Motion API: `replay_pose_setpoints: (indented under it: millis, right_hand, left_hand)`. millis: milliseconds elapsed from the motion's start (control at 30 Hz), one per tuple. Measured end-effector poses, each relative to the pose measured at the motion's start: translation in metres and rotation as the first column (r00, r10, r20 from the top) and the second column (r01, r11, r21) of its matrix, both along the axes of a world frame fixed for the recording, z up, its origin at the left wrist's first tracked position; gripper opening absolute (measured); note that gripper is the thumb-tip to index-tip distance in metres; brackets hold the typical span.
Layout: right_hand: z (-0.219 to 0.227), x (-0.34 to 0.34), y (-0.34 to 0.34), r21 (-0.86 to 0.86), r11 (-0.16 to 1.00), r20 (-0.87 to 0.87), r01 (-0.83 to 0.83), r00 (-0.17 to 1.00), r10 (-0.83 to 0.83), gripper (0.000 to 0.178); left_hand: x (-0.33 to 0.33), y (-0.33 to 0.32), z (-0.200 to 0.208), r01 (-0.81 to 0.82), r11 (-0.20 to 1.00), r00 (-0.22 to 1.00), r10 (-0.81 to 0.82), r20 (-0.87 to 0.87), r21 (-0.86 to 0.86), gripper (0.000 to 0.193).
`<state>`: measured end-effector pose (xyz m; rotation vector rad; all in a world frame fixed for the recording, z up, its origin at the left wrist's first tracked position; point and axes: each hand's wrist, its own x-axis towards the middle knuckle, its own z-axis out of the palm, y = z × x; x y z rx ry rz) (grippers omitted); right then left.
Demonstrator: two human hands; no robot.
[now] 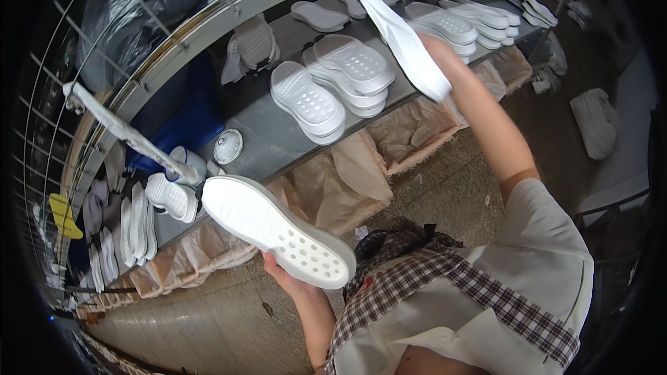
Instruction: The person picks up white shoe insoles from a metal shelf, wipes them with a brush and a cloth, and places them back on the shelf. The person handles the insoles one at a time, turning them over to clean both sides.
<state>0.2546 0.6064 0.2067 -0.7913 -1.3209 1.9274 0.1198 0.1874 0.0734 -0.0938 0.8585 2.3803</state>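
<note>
My left hand (283, 278) grips the edge of a white shoe sole (240, 212) near its perforated end; some fingers are hidden beneath it. The sole is tilted, with its broad, holed face showing. Over the far right of the bench, my right hand (439, 52) holds a second white shoe sole (403, 38) turned on its side, which hides most of the fingers. Between my hands, a stack of white soles (354, 66) and another pile of soles (306, 101) rest on the grey bench (260, 149).
More soles (448, 24) lie along the back right, and several stand upright (137, 229) at left. A white arm (125, 128) slants above a cup (187, 163) near a round white lid (228, 146). Cloth-lined bins (333, 184) line the bench's front. Wire mesh (114, 62) borders the left.
</note>
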Motion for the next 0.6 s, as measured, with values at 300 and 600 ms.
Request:
replay_pose_setpoints:
  millis: [300, 600]
  right_hand:
    - [-0.012, -0.098, 0.101, 0.488, 0.769, 0.662, -0.412, 0.749, -0.019, 0.036]
    - [0.013, -0.108, 0.098, 0.29, 0.697, 0.911, -0.655, 0.411, 0.007, 0.068]
  left_hand:
    - [0.004, -0.017, 0.0, -0.081, 0.991, 0.997, 0.083, 0.01, -0.111, 0.059]
    - [0.007, -0.038, 0.008, 0.12, 0.797, 0.981, -0.189, 0.055, 0.592, 0.052]
